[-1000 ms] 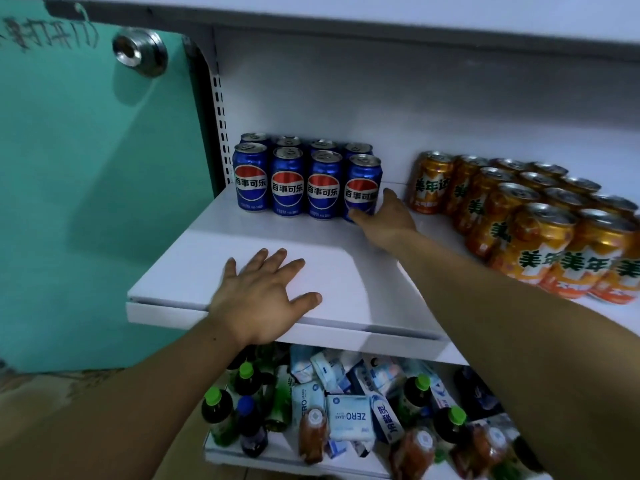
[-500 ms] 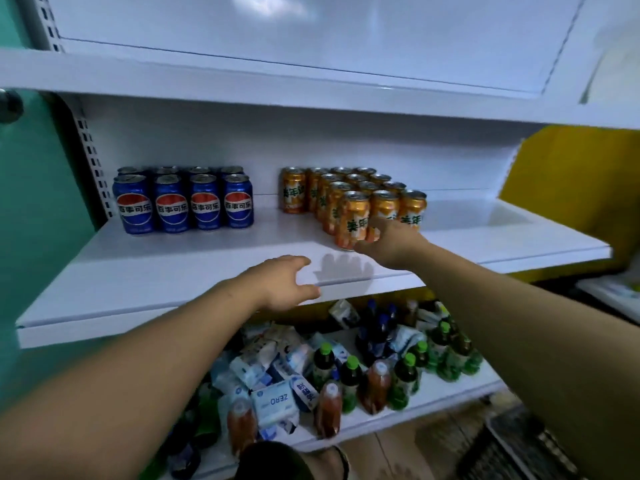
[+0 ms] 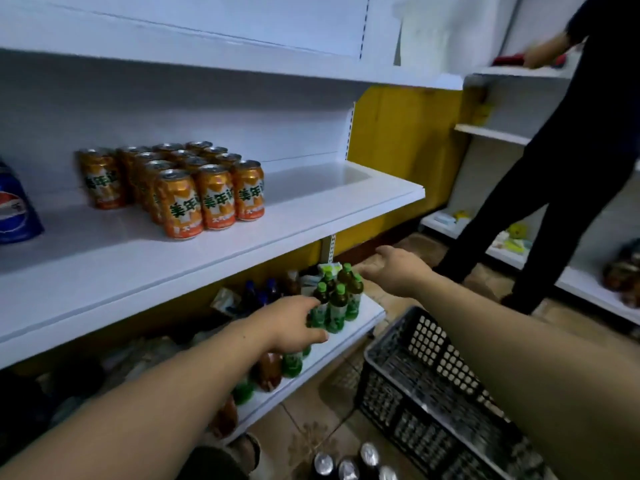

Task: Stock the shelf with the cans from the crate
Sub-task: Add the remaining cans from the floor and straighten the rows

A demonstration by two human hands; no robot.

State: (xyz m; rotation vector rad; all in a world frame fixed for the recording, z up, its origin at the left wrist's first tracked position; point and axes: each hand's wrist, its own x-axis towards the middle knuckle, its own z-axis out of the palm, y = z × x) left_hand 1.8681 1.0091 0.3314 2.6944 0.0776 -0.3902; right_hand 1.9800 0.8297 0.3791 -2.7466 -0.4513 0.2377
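Dropped from shelf (image 3: pixel 311 216): left hand (image 3: pixel 287 323), right hand (image 3: pixel 391 271) empty, fingers (image 3: pixel 372 268) loosely apart, near bottles (image 3: pixel 337 306), crate (image 3: pixel 433 368).

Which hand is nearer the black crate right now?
Right. The right hand hovers just past the far corner of the black crate; the left hand is farther left, in front of the green-capped bottles on the lower shelf.

Orange cans (image 3: pixel 214 199) upright on white shelf (image 3: pixel 311 209)
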